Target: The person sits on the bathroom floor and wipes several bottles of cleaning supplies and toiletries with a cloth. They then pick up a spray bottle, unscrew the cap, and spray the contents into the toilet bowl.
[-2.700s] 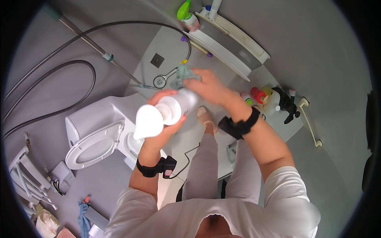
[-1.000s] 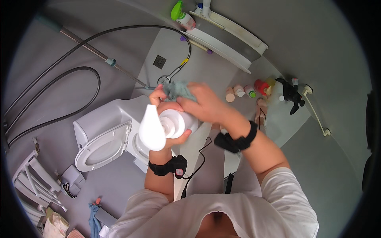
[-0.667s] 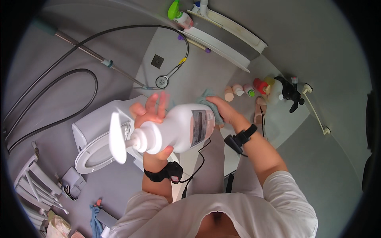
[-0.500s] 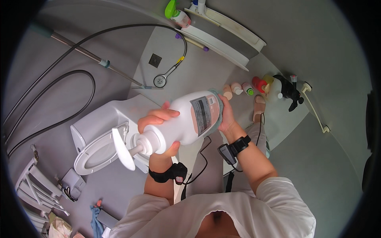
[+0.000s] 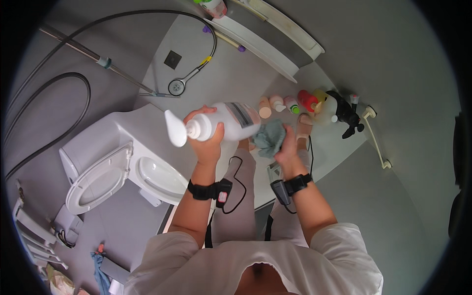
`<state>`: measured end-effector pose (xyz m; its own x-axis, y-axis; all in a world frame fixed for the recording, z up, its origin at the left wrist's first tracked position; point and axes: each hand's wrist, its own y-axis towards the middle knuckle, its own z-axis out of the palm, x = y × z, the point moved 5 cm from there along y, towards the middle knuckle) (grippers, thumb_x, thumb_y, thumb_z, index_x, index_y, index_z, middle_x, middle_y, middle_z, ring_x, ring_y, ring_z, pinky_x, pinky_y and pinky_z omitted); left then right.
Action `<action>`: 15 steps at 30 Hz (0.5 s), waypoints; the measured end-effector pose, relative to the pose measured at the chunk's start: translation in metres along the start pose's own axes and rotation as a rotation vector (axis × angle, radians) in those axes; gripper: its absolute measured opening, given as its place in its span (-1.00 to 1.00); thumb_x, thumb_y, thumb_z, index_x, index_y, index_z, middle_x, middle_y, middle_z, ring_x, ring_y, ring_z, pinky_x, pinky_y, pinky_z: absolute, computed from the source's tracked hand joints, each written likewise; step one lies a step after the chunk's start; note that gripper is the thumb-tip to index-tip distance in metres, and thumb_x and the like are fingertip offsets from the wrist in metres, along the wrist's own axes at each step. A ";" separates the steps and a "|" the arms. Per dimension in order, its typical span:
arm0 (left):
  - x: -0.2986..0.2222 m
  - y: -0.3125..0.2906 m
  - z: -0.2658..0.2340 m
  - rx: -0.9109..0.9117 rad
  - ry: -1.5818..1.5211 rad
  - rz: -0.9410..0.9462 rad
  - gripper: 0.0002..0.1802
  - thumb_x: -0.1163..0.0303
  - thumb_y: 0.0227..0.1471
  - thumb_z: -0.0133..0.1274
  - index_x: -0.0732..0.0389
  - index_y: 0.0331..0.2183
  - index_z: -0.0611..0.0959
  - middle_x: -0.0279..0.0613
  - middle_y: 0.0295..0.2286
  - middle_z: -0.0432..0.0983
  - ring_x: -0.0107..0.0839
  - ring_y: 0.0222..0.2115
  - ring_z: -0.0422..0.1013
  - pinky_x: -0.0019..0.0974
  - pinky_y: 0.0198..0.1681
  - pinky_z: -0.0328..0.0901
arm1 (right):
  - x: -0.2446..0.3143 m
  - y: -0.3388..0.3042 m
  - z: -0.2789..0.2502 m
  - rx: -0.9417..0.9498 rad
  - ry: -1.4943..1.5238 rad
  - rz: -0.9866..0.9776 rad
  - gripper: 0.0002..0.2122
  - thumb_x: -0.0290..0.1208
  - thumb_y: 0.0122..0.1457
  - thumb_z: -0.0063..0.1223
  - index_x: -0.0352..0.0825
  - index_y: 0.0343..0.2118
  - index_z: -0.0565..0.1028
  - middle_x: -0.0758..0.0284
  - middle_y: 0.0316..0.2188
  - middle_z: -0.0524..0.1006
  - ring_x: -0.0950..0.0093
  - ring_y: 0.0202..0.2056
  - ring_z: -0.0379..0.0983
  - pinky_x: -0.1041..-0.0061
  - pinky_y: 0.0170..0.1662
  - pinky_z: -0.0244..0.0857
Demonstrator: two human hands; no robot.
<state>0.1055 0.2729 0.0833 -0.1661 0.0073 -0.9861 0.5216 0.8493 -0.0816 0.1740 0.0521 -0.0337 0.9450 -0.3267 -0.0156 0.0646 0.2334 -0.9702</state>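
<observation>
- Above the floor (image 5: 231, 73), in front of your legs (image 5: 236, 226), your left hand (image 5: 209, 146) and right hand (image 5: 290, 142) were apart, with the bottle (image 5: 230, 125) between them.
- Your left hand was closed around the upper part of this bottle, the thumb on its near side and the fingers on its far side.
- The bottle was almost sideways in the air, with the pump (image 5: 176, 129) toward your left, the base (image 5: 257, 120) toward your right and the label (image 5: 242, 115) visible from above.
- Your right hand was gripping a crumpled cloth (image 5: 269, 138) next to the base; whether the cloth touched the base, I could not tell.
- By my judgement, the step in hand was to wipe the bottle, at its lower end. How much was already wiped, the view did not show.
- The next move, as I judged it, called for a firm left grip, for the cloth pressed flat on the base or side, and for a small turn of the bottle to offer another face.
- A wet surface could possibly make the bottle slip from your left hand.
- Beyond your hands, smaller bottles (image 5: 277, 103) were on the floor; setting the bottle down near them would need care.
</observation>
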 end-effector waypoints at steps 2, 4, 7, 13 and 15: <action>0.035 0.000 0.007 -0.018 0.028 -0.117 -0.44 0.53 -0.19 0.22 0.22 -0.10 0.36 -0.10 -0.14 0.42 -0.21 -0.05 0.34 -0.07 0.19 0.06 | 0.035 -0.005 -0.002 0.072 -0.037 -0.100 -0.62 -0.13 0.25 -0.26 -0.31 -0.10 0.44 0.28 -0.13 0.52 0.27 -0.06 0.44 0.25 0.05 0.30; 0.072 0.000 0.016 -0.043 0.065 -0.205 -0.43 0.52 -0.17 0.23 0.21 -0.08 0.36 -0.12 -0.10 0.41 -0.21 0.00 0.31 -0.12 0.20 0.04 | 0.060 -0.013 0.001 0.150 -0.041 -0.108 -0.58 -0.07 0.26 -0.26 -0.31 -0.05 0.43 0.27 -0.09 0.50 0.27 -0.04 0.43 0.25 0.06 0.30; 0.133 0.005 0.026 -0.066 0.192 -0.294 -0.40 0.54 -0.20 0.26 0.19 -0.06 0.41 -0.22 -0.07 0.38 -0.29 0.04 0.26 -0.25 0.14 0.10 | 0.083 -0.020 0.017 0.220 -0.089 -0.154 -0.54 -0.02 0.27 -0.27 -0.32 -0.01 0.41 0.24 -0.05 0.48 0.27 -0.03 0.42 0.26 0.07 0.29; 0.266 0.000 0.055 0.055 0.019 -0.299 -0.36 0.56 -0.23 0.29 0.18 -0.05 0.42 -0.28 -0.09 0.41 -0.40 -0.05 0.34 -0.34 0.02 0.24 | 0.140 -0.013 0.095 0.281 -0.412 -0.389 -0.57 -0.07 0.28 -0.19 -0.34 -0.02 0.42 0.24 -0.09 0.51 0.31 -0.10 0.47 0.37 -0.01 0.34; 0.308 -0.002 0.060 0.065 -0.014 -0.352 -0.36 0.56 -0.24 0.29 0.16 -0.05 0.44 -0.25 -0.10 0.44 -0.40 -0.08 0.37 -0.34 0.00 0.27 | 0.158 -0.007 0.145 0.314 -0.647 -0.471 -0.60 -0.12 0.27 -0.13 -0.35 -0.03 0.43 0.25 -0.14 0.53 0.36 -0.16 0.50 0.43 -0.08 0.37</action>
<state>0.1035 0.2421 -0.2286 -0.3340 -0.2872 -0.8978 0.4867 0.7631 -0.4252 0.3696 0.1315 0.0053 0.7879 0.1107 0.6057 0.4920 0.4783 -0.7274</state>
